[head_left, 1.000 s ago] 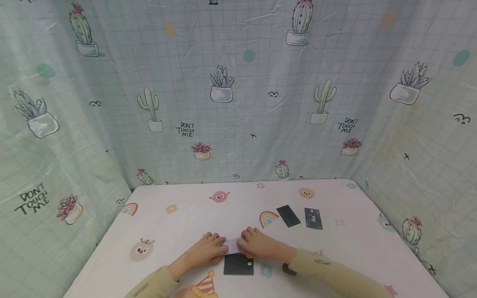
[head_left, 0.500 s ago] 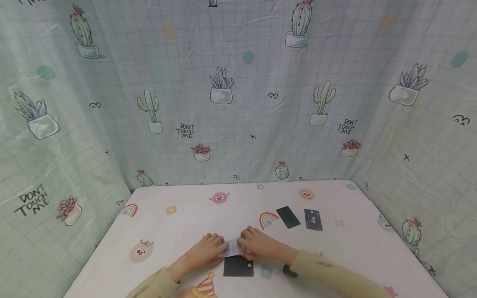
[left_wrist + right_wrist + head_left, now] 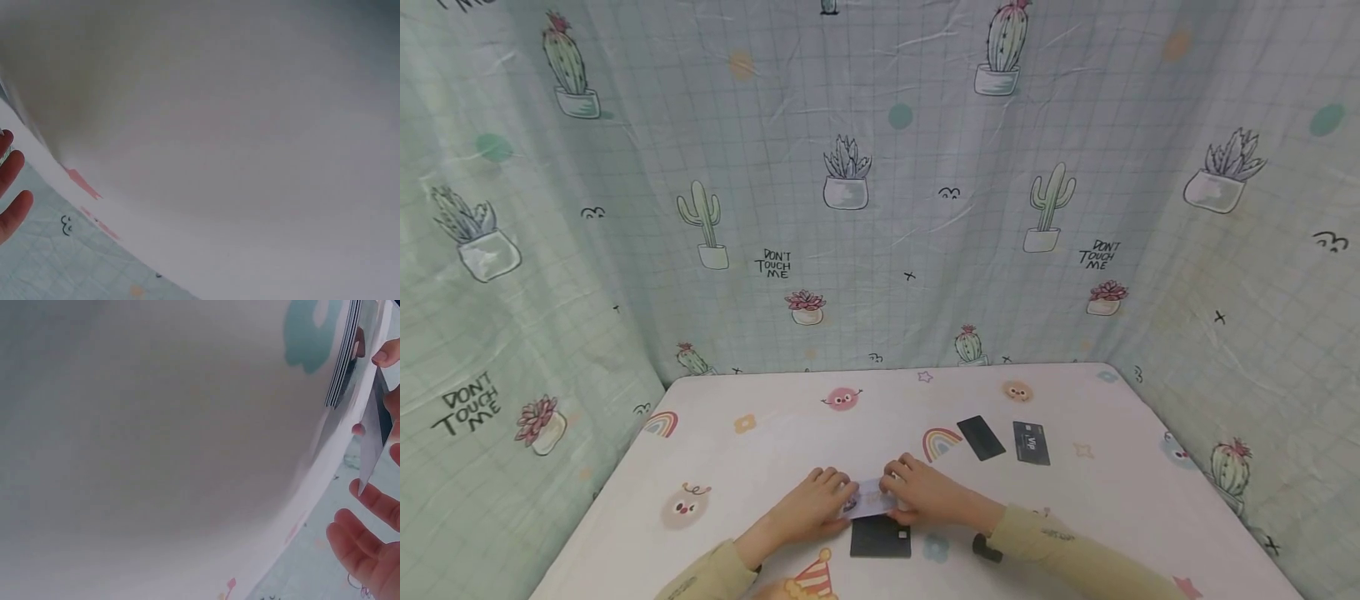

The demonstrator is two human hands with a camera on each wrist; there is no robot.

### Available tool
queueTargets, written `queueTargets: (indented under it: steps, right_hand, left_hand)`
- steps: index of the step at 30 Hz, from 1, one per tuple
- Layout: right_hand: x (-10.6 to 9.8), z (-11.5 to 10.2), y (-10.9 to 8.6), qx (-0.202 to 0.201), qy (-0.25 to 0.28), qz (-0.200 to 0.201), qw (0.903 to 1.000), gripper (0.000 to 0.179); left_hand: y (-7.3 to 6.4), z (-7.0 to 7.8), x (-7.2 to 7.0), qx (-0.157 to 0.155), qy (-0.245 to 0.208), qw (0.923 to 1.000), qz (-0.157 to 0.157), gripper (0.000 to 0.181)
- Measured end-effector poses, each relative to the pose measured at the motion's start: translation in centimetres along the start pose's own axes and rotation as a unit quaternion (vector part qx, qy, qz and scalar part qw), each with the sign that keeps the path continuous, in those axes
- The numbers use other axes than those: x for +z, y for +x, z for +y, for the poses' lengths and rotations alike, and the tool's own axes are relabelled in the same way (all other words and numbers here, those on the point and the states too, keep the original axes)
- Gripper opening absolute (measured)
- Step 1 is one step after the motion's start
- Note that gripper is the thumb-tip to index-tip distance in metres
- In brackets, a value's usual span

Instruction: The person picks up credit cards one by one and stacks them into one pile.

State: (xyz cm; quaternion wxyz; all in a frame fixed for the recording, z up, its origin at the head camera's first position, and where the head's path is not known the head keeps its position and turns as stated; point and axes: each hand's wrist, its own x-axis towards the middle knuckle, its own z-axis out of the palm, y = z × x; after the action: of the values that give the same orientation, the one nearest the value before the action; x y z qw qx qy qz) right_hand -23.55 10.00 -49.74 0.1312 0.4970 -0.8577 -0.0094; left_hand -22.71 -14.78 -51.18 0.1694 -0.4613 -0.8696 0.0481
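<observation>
A pale, whitish card point(image 3: 871, 500) with faint printing spans the space between my two hands, tilted above the table. My left hand point(image 3: 814, 507) pinches its left end; my right hand point(image 3: 928, 493) pinches its right end. Just in front of it lies a stack of black cards point(image 3: 880, 538) with a chip on the top one. The right wrist view shows this stack's striped edge point(image 3: 344, 356) and the held card point(image 3: 373, 428) edge-on, against the right fingers point(image 3: 378, 503). In the left wrist view only some left fingertips point(image 3: 14, 172) appear; no card is discernible there.
Farther back to the right lie a plain black card point(image 3: 981, 437) and a dark card marked "Vip" point(image 3: 1032, 442). A small black object point(image 3: 987, 547) shows below the right cuff. A cactus-print curtain point(image 3: 880, 250) surrounds the pale patterned table point(image 3: 760, 458).
The pale card has tilted, so more of its printed face shows between the hands. Both hands keep nearly the same place, their fingers shifted slightly. The stack and loose cards stayed put.
</observation>
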Motion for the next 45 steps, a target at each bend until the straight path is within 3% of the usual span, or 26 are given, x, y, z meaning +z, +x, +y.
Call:
queueTargets:
  steps: [10, 24, 34, 45]
  right_hand:
    - [-0.3, -0.2, -0.6, 0.043, 0.019, -0.032, 0.9984, 0.037]
    - [-1.0, -0.9, -1.6, 0.067, 0.016, -0.003, 0.9976, 0.046]
    - [-1.5, -1.7, -2.4, 0.072, 0.037, -0.019, 0.9966, 0.046]
    - [-1.5, -2.0, -3.0, 0.055, 0.023, 0.002, 0.9982, 0.046]
  left_hand:
    - [0.0, 0.3, -0.9, -0.007, -0.017, 0.9997, 0.018, 0.047]
    - [-0.4, 0.7, -1.7, -0.008, -0.026, 0.9983, 0.051, 0.048]
    - [-1.0, 1.6, -1.9, -0.01, -0.055, 0.9977, 0.039, 0.049]
    - [-1.2, 2.3, -2.6, -0.004, -0.069, 0.9971, 0.032, 0.049]
